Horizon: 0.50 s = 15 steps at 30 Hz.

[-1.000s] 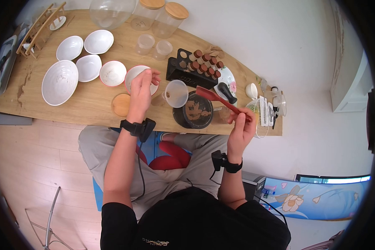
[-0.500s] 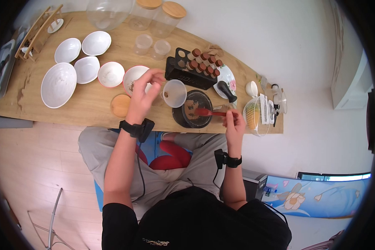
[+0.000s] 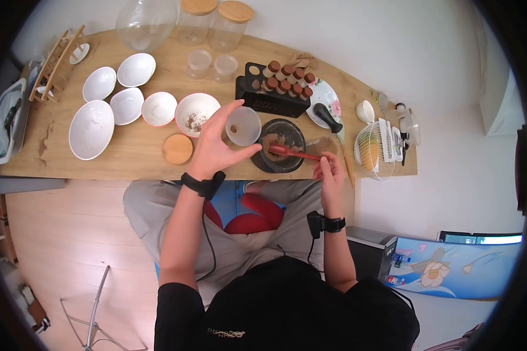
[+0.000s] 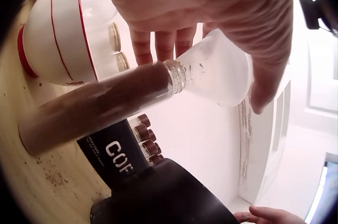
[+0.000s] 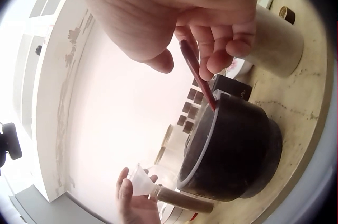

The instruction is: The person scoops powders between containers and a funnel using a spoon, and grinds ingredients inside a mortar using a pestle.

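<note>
A white translucent funnel (image 3: 243, 126) sits in the mouth of a glass tube (image 4: 100, 102) filled with brown powder. My left hand (image 3: 215, 146) is at the funnel, thumb and fingers spread to either side of its rim. In the left wrist view the fingers (image 4: 163, 44) lie behind the funnel. My right hand (image 3: 330, 175) pinches the handle of a red spatula (image 3: 295, 153) between thumb and fingers. The spatula's blade is down inside a black mortar (image 5: 232, 150), among brown powder (image 3: 273, 140).
Behind the mortar stands a black rack (image 3: 269, 105) of brown-capped tubes. A black pestle (image 3: 328, 118) lies on a flowered plate (image 3: 316, 120). A red-rimmed bowl (image 3: 202, 105) with brown bits and a round wooden lid (image 3: 177, 150) are left of the funnel. Wire basket (image 3: 373, 167) at right.
The right hand has lowered the spatula from above the mortar into its powder, moving left. The left hand has moved toward the funnel, its thumb and fingers spreading around the rim.
</note>
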Tool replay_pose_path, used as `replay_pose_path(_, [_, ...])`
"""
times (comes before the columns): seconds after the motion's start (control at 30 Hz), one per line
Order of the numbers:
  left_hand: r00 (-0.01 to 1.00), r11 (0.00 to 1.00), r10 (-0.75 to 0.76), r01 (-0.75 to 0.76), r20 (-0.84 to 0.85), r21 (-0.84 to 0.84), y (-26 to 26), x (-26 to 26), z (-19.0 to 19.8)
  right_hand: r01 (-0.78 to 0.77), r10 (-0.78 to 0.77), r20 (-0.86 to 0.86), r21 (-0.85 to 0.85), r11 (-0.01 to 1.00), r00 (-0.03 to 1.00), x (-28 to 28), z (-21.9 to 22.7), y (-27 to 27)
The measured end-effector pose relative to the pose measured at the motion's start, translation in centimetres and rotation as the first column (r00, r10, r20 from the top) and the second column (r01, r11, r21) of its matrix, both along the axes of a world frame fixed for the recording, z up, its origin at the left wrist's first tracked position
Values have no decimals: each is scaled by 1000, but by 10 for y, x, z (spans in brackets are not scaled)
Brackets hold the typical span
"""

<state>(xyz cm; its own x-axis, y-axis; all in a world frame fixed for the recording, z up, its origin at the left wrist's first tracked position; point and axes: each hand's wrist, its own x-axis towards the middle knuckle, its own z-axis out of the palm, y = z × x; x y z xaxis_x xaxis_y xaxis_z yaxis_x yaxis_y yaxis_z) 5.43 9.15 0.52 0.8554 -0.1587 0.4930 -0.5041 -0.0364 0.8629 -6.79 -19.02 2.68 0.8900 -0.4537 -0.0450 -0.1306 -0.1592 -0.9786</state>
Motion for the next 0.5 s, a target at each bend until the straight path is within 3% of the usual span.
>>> replay_pose_path(0.17, [998,1000,-7,5,-57,-27,-10,-3,-2,3,-3,-6,45,999,1000,-3,1,1])
replay_pose_path(0.37, [989,978,-19,-12,-147,-210,-14,-15,3,-8,7,9,103,995,1000,-8,3,4])
replay_pose_path(0.43, [978,901,104,-169,-181,-399,-10,-17,7,5,-6,9,123,992,1000,-10,2,3])
replay_pose_path(0.5, [968,902,169,-228,-185,-367,2,-8,5,9,-11,15,127,992,1000,-13,-1,-2])
